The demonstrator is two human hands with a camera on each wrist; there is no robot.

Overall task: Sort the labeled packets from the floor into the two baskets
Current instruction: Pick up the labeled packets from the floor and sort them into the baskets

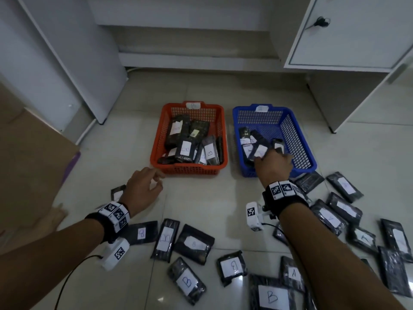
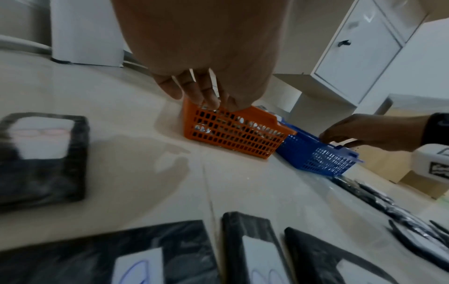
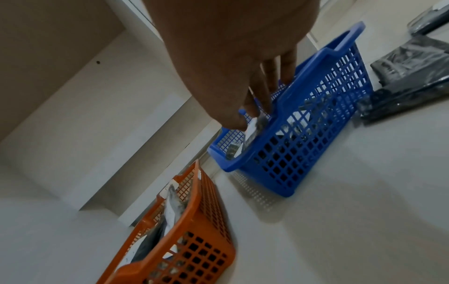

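Observation:
The orange basket [image 1: 187, 170] [image 2: 233, 138] [image 3: 194, 249], tagged B, holds several black packets with white labels. Beside it on the right stands the blue basket [image 1: 306, 153] [image 2: 323, 161] [image 3: 303, 146] with a few packets inside. My right hand [image 1: 272, 154] [image 3: 245, 119] reaches over the blue basket's near rim. Its thumb and fingertips pinch the top of a labeled packet [image 1: 260, 151] [image 3: 253, 125] that leans inside. My left hand [image 1: 159, 181] [image 2: 206, 100] hovers empty with relaxed fingers at the orange basket's near left corner. Several B packets [image 1: 165, 239] and A packets [image 1: 344, 185] lie on the floor.
A brown cardboard box [image 1: 33, 153] stands at the left. White cabinets [image 1: 346, 41] rise behind and to the right of the baskets. One packet [image 1: 117, 193] lies by my left wrist. Bare tile [image 1: 212, 198] lies between the baskets and the packets.

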